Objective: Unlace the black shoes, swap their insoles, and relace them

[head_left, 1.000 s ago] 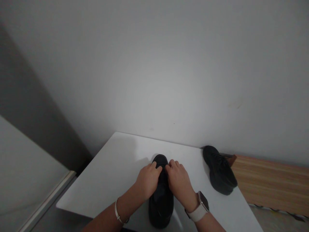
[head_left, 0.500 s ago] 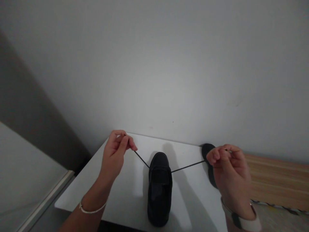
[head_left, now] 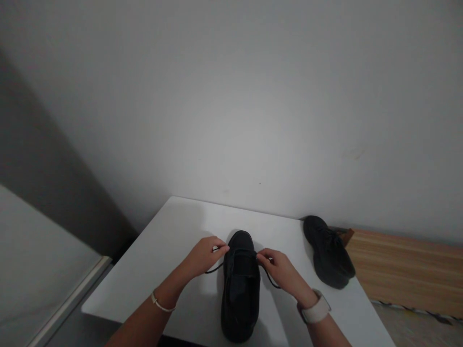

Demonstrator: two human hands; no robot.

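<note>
A black shoe (head_left: 240, 289) rests on the white tabletop with its toe toward the wall. At its left side, near the front, my left hand (head_left: 206, 254) pinches with thumb and finger against the shoe's edge, where a dark shoelace (head_left: 214, 269) hangs below it. My right hand (head_left: 277, 267) pinches the lace on the opposite side, close to the shoe's edge, and a loose length droops under it. What lies exactly between the left fingertips is partly hidden.
Another black shoe (head_left: 327, 253), laced, lies at the right edge of the white table (head_left: 173, 217). A wooden board (head_left: 405, 265) is beyond that edge. The grey wall (head_left: 253, 120) rises behind the table, and a pale panel (head_left: 36, 260) stands at left.
Both hands have moved inward and down, from wide apart with the lace pulled taut to the shoe's two sides. The lace is now slack, and the second shoe is uncovered.
</note>
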